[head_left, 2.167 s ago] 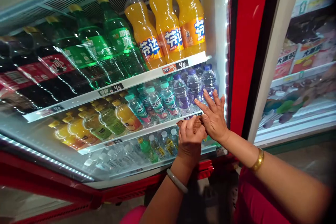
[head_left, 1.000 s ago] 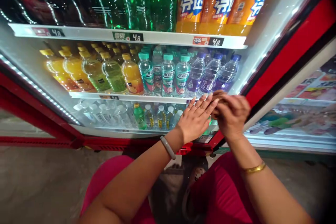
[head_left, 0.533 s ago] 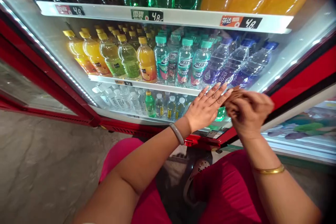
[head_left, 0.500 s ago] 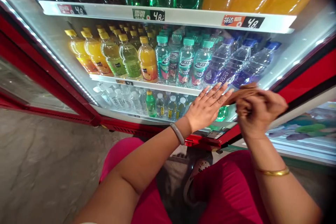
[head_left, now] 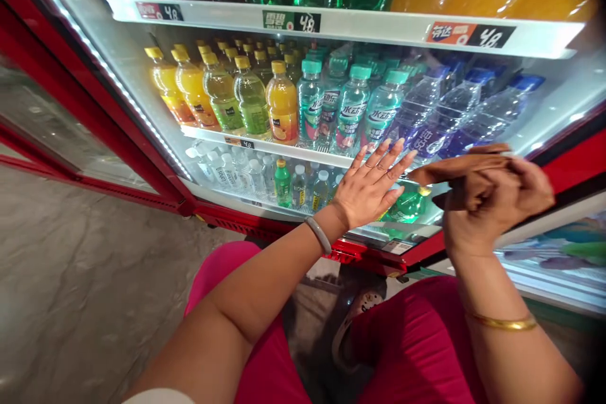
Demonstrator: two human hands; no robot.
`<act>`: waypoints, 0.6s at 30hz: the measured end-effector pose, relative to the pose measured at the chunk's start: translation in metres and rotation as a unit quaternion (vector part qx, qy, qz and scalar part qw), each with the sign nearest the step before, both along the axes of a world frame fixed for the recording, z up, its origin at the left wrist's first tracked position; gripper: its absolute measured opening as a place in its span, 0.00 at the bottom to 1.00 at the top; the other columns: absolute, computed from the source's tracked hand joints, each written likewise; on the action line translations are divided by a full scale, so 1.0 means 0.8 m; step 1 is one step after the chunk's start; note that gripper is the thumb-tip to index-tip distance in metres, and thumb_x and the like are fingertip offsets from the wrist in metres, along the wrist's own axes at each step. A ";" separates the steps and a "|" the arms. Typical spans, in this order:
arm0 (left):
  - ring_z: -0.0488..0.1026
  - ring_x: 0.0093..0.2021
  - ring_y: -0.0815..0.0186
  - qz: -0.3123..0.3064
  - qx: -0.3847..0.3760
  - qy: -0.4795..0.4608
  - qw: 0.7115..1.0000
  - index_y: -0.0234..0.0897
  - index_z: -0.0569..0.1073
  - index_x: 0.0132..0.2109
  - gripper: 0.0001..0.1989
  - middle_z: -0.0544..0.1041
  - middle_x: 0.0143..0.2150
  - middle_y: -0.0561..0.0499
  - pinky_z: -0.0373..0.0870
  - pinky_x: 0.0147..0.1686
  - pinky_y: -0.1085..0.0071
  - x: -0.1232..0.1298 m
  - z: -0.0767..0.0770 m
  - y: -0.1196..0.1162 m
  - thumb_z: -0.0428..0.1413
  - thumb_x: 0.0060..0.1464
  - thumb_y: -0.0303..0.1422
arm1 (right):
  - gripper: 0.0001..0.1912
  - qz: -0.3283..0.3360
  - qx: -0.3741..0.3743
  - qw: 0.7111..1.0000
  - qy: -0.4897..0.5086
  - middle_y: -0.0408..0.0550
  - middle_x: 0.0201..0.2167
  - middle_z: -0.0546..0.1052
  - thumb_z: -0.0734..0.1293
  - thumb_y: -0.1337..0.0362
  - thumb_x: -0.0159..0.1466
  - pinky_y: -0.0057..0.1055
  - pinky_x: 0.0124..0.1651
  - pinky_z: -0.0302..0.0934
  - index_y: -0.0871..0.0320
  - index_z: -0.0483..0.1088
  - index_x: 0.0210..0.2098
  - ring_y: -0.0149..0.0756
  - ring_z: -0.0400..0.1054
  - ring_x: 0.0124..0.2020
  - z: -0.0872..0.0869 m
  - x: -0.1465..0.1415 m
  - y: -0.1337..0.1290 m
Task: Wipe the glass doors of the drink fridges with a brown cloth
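My left hand is spread flat, palm down, in front of the lower part of a lit drinks cooler, and nothing is in it. To its right, my right hand is closed round a crumpled brown cloth, whose loose end points toward my left fingers. Behind the hands, teal-capped bottles and blue-capped bottles stand on the middle shelf. A green bottle shows low down between my hands. Whether my left palm touches the cooler glass, I cannot tell.
Yellow-capped juice bottles line the middle shelf's left part. Large bottles fill the shelf above a white price rail. Red door frames border the cooler. Below are my knees in pink trousers and the grey floor.
The view has shifted, so the shelves sit further right. My right hand has moved slightly right, away from my left hand, with the cloth still in it. My left hand stays spread.
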State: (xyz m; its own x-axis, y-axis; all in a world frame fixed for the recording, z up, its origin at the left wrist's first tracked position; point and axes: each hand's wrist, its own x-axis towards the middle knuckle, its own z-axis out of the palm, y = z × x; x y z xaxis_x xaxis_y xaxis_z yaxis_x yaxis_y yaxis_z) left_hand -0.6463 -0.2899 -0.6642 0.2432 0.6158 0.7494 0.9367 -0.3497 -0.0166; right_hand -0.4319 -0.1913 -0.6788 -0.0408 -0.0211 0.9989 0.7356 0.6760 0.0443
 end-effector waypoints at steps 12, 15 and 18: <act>0.44 0.81 0.60 0.045 -0.001 0.009 0.999 0.37 0.53 0.77 0.30 0.55 0.79 0.47 0.38 0.79 0.50 -0.001 0.004 -0.004 0.43 0.70 0.31 | 0.13 0.050 0.006 0.996 -0.072 0.50 0.61 0.74 0.71 0.64 0.64 0.60 0.63 0.60 0.46 0.79 0.48 0.57 0.62 0.66 0.000 -0.011 0.000; 0.44 0.81 0.59 0.058 -0.003 -0.008 0.998 0.36 0.54 0.77 0.31 0.55 0.79 0.46 0.38 0.79 0.49 -0.005 0.010 -0.004 0.43 0.70 0.30 | 0.17 0.031 -0.026 0.999 -0.032 0.51 0.64 0.71 0.68 0.66 0.64 0.61 0.62 0.61 0.46 0.77 0.52 0.57 0.65 0.64 0.002 -0.019 -0.010; 0.42 0.81 0.58 0.076 0.001 -0.016 0.997 0.36 0.53 0.77 0.31 0.54 0.80 0.46 0.37 0.79 0.48 -0.011 0.007 0.000 0.42 0.70 0.30 | 0.17 0.056 -0.083 0.988 -0.119 0.49 0.62 0.74 0.71 0.65 0.64 0.57 0.62 0.62 0.45 0.77 0.52 0.56 0.65 0.64 -0.002 -0.050 -0.041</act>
